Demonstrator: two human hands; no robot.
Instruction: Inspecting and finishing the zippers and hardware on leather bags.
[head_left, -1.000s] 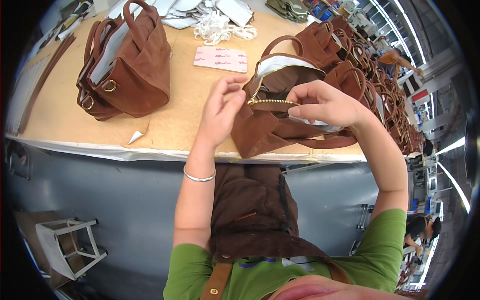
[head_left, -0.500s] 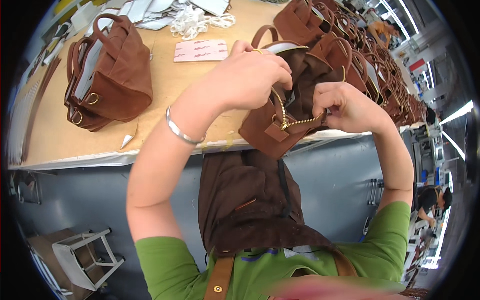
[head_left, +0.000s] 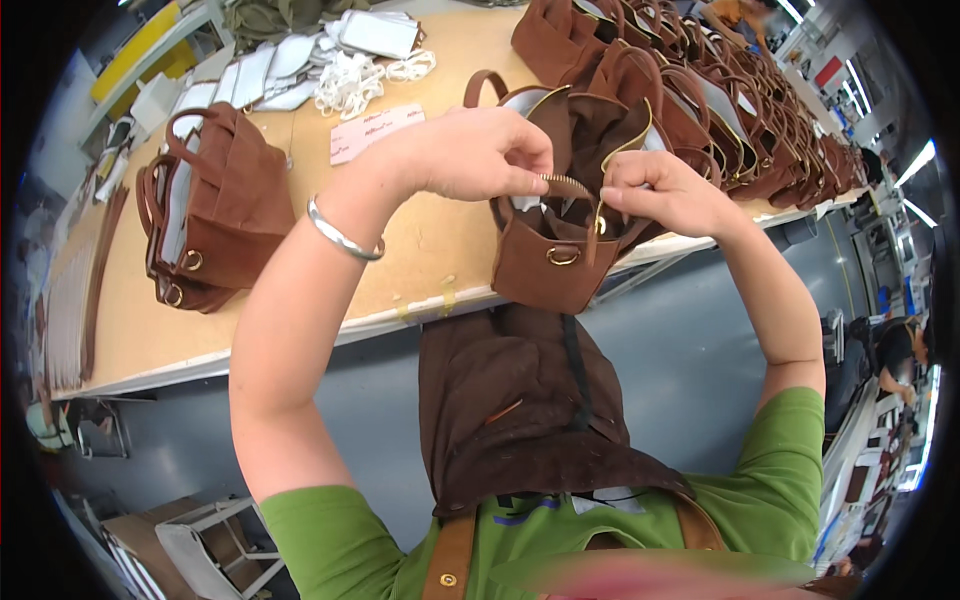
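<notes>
In front of me a brown handbag (head_left: 548,272) stands at the table's near edge, its top gaping and a gold ring on its end. My left hand (head_left: 487,150) pinches one edge of the bag's gold-toothed zipper (head_left: 566,184). On the other side, my right hand (head_left: 655,190) is closed on the opposite zipper edge, with thumb and fingers pressed together. The two zipper edges are apart, and the dark lining shows between them. Part of the bag's far side is hidden behind my hands.
A second brown handbag (head_left: 228,190) sits at left on the wooden table (head_left: 330,260). Farther back lie a pink-printed white card (head_left: 378,132), white cords (head_left: 350,86) and white-grey pieces (head_left: 290,60). Rows of brown bags (head_left: 720,110) fill the right. A stool (head_left: 215,548) stands lower left.
My hands have pulled the zipper edges up and apart, and the zipper's end has come up out of the bag. The bag has turned so its ringed end faces me.
</notes>
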